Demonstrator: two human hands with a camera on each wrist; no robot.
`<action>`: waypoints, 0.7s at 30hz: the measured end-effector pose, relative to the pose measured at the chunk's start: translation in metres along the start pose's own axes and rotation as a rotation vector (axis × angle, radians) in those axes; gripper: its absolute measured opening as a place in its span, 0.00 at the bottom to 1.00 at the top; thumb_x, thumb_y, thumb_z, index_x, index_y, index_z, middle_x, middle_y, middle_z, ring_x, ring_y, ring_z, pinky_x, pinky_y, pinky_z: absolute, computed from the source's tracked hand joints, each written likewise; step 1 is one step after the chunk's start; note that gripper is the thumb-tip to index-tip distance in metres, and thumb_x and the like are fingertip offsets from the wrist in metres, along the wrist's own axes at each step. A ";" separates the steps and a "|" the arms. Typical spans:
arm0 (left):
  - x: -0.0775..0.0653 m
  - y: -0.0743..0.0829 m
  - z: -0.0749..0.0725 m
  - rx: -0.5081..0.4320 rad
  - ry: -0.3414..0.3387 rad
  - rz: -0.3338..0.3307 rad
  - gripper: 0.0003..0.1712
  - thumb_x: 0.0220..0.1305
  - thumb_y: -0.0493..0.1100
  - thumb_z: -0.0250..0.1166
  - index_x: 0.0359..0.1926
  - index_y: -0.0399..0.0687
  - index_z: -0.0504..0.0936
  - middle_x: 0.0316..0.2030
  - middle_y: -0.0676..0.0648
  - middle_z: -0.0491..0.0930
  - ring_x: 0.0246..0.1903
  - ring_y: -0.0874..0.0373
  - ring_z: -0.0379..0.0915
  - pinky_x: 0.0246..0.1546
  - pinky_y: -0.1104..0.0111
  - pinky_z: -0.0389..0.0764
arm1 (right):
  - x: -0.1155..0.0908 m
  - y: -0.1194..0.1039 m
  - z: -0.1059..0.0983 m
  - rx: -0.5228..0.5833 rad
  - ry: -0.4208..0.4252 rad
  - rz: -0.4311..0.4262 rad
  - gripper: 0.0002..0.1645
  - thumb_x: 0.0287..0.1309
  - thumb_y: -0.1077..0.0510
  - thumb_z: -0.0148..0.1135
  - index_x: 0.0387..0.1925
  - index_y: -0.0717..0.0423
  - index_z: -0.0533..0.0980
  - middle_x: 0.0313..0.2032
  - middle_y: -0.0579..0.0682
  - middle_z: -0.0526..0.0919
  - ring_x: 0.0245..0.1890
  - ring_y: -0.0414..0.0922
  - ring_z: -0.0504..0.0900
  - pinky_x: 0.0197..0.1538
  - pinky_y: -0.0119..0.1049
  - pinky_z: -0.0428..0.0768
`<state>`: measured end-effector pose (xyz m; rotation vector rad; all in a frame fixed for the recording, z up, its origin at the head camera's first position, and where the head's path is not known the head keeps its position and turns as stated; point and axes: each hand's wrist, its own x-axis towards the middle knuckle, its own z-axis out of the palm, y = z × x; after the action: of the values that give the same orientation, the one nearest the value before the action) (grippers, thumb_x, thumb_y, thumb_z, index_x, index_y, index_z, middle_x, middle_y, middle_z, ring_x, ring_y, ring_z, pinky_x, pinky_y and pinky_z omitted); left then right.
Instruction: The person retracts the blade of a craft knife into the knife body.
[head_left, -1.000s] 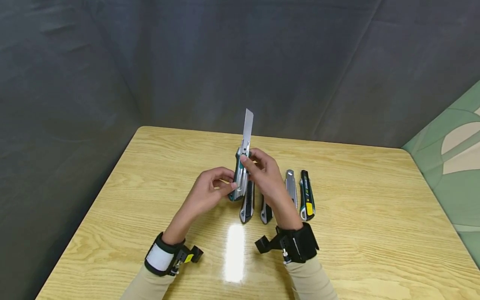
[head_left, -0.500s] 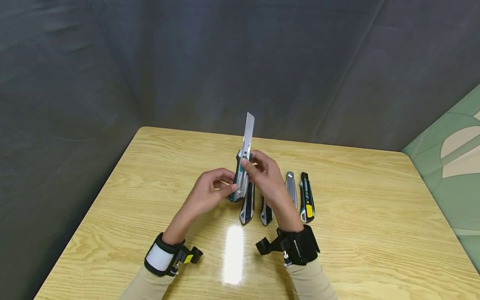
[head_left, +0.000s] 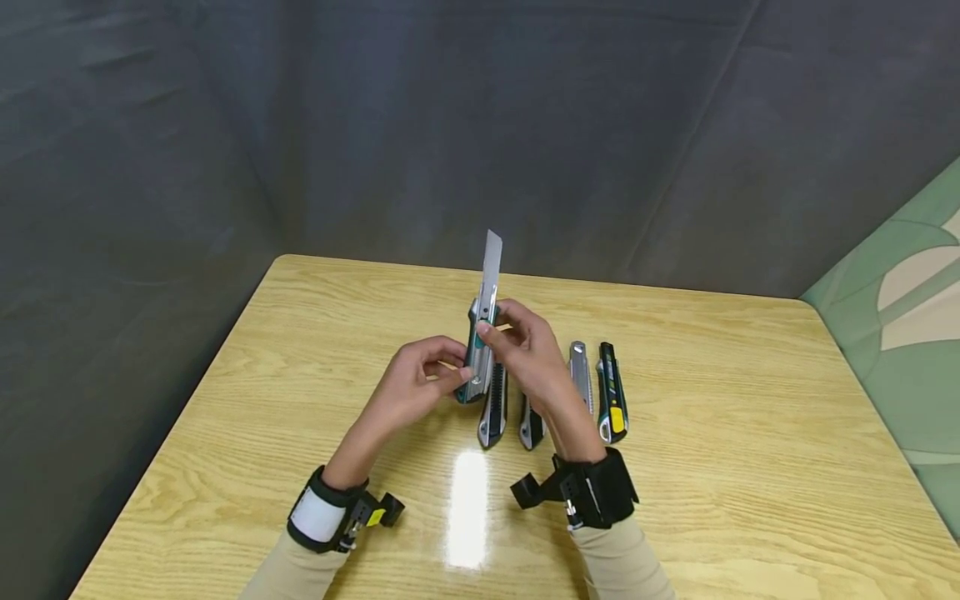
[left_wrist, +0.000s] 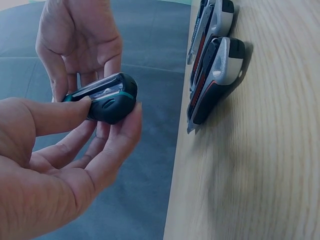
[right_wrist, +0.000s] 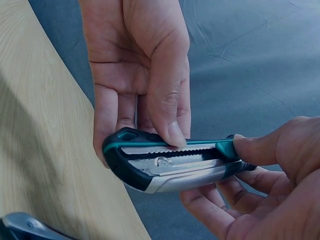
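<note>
A snap-off utility knife with a silver, black and teal body is held above the table, its long blade pointing away from me. My left hand pinches the butt end of its handle between thumb and fingers. Nearer the blade end, my right hand grips the body, its thumb on the teal slider. The left wrist view shows the rounded dark butt between the left thumb and fingers. In both wrist views the blade is hidden.
Beneath the hands lie a black-and-grey utility knife and another, partly covered by the right hand. To their right are a silver utility knife and a black one with a yellow part. A dark curtain hangs behind the wooden table.
The blade tip has come slightly down toward the handle, and the right thumb has shifted slightly down the body with the slider. The left hand keeps its hold; the knives on the table stay put.
</note>
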<state>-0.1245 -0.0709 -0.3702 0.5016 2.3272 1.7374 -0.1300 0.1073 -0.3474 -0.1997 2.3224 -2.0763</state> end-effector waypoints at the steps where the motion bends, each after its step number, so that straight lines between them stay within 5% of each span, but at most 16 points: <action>1: 0.000 0.000 0.000 0.002 0.001 -0.003 0.10 0.59 0.39 0.65 0.43 0.46 0.80 0.39 0.43 0.82 0.32 0.57 0.80 0.33 0.54 0.85 | 0.000 0.000 0.000 0.002 0.000 0.003 0.14 0.62 0.57 0.58 0.49 0.56 0.75 0.44 0.58 0.76 0.36 0.50 0.80 0.39 0.46 0.81; 8: -0.003 0.007 -0.003 -0.008 0.007 -0.019 0.11 0.59 0.37 0.65 0.44 0.39 0.80 0.40 0.39 0.82 0.34 0.51 0.80 0.36 0.49 0.84 | 0.000 0.000 -0.001 0.015 -0.017 0.018 0.17 0.60 0.57 0.60 0.51 0.53 0.75 0.44 0.59 0.76 0.36 0.51 0.82 0.42 0.46 0.84; 14: -0.003 0.001 -0.005 0.005 0.013 -0.015 0.10 0.58 0.41 0.66 0.42 0.47 0.81 0.38 0.45 0.82 0.33 0.57 0.80 0.33 0.59 0.84 | -0.001 0.000 -0.001 -0.006 -0.028 0.010 0.15 0.60 0.57 0.60 0.50 0.52 0.75 0.44 0.58 0.76 0.34 0.51 0.82 0.42 0.51 0.82; 21: -0.004 0.000 -0.005 -0.003 0.009 -0.023 0.10 0.58 0.41 0.67 0.42 0.47 0.81 0.38 0.44 0.82 0.33 0.57 0.80 0.33 0.60 0.84 | -0.002 0.001 -0.001 -0.032 -0.032 0.020 0.15 0.60 0.57 0.61 0.49 0.50 0.76 0.43 0.57 0.76 0.32 0.51 0.81 0.43 0.58 0.79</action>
<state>-0.1229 -0.0766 -0.3693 0.4648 2.3269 1.7362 -0.1286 0.1085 -0.3480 -0.2087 2.3312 -2.0124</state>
